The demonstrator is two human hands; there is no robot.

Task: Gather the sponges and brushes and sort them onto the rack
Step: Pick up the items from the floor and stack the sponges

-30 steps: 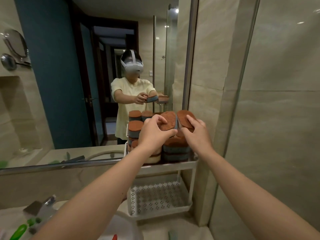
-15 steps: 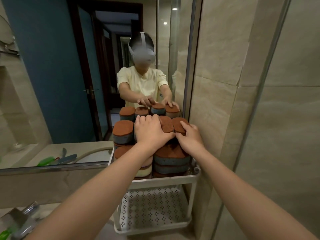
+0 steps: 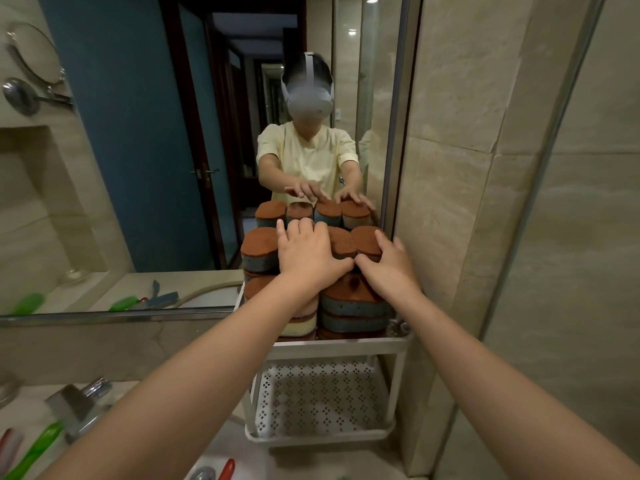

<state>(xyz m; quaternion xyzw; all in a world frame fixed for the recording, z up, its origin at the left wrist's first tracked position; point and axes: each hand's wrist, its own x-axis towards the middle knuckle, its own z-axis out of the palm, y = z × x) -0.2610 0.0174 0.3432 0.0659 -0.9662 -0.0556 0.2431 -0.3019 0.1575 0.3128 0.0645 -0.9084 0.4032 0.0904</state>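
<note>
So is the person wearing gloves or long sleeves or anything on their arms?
No gloves. The left hand and right hand are bare, and the arms too, with no rings, watch or bracelet showing. In the mirror, the pale yellow shirt has short sleeves ending above the elbows.

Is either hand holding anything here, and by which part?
Nothing is gripped: the left hand and right hand press flat on the tops of brown-topped grey sponges stacked on the white plastic rack.
</note>
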